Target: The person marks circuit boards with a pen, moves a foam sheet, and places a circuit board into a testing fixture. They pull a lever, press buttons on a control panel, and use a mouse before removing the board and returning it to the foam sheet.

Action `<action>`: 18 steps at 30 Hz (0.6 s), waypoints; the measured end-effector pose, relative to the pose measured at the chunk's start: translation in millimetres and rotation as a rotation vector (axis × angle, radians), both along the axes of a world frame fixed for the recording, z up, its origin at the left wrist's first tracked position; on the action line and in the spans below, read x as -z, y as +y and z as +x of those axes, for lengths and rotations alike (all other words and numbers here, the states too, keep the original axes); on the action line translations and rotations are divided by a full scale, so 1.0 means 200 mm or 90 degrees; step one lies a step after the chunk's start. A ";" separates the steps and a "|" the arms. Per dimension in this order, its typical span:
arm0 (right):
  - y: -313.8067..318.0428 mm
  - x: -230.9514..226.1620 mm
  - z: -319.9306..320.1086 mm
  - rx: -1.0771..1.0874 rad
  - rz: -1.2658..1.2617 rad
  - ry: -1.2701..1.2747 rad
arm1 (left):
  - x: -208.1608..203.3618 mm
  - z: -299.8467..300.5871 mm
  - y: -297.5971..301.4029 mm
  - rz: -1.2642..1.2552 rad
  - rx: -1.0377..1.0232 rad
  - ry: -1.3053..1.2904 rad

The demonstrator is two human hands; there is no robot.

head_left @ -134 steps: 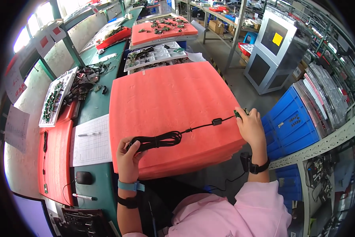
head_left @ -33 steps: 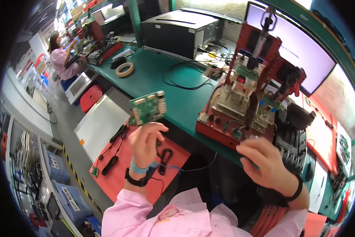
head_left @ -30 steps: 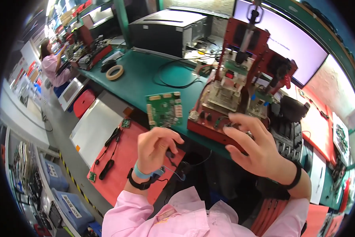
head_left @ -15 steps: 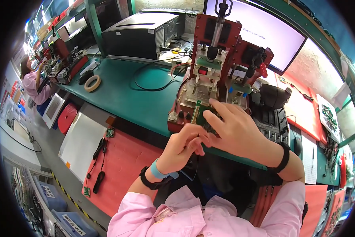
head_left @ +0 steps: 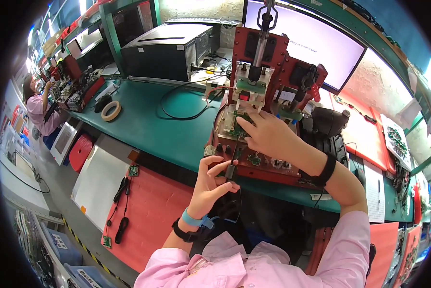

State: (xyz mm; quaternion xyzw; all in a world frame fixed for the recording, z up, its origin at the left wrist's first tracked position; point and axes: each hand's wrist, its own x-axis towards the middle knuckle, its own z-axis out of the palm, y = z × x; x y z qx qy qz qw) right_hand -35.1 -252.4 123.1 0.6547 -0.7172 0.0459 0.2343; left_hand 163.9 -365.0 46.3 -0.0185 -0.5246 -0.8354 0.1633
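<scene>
My right hand (head_left: 268, 134) reaches into the red-framed press fixture (head_left: 258, 45), its fingers closed on a green circuit board (head_left: 238, 126) at the clear fixture bed. Fingers cover part of the board, so I cannot tell whether it sits fully in the bed. Below and to the left, my left hand (head_left: 210, 185) pinches a black cable with a small cylindrical sleeve (head_left: 230, 172). This cable runs up toward the board. A smaller green board (head_left: 254, 159) lies on the fixture's red base, under my right wrist.
A black computer case (head_left: 165, 53) and a roll of tape (head_left: 111, 111) are on the green bench (head_left: 143, 113). Behind the fixture stands a monitor (head_left: 316, 43). Small boards with black cables (head_left: 122, 225) lie on a red sheet (head_left: 162, 206). A co-worker (head_left: 38, 110) sits far left.
My right hand has moved up and away from me, bringing the board to the fixture bed. My left hand has separated from it and moved slightly down and left, now with the cable sleeve visible.
</scene>
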 end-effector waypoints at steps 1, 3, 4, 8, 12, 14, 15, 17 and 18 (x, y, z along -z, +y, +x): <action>-0.01 0.01 -0.02 -0.008 -0.007 -0.002 | -0.01 0.01 0.01 0.038 -0.007 -0.003; -0.02 0.02 -0.04 0.018 0.021 -0.007 | -0.02 0.02 0.04 0.061 -0.025 -0.010; -0.02 0.02 -0.05 0.047 0.051 -0.013 | -0.03 0.02 0.06 0.085 -0.040 -0.017; -0.05 0.01 -0.11 0.070 0.105 -0.123 | 0.00 0.07 0.03 0.071 -0.015 -0.051; -0.08 0.01 -0.12 0.098 0.152 -0.189 | 0.01 0.08 0.02 -0.025 -0.016 -0.038; -0.09 0.01 -0.14 0.114 0.170 -0.197 | 0.02 0.07 0.02 -0.063 -0.026 -0.025; -0.09 0.01 -0.15 0.116 0.188 -0.207 | 0.03 0.06 0.02 -0.067 -0.021 -0.019; -0.09 0.00 -0.17 0.118 0.221 -0.227 | 0.03 0.05 0.01 -0.076 -0.013 -0.006; -0.09 0.02 -0.18 0.120 0.220 -0.228 | 0.03 0.05 0.01 -0.077 -0.011 -0.007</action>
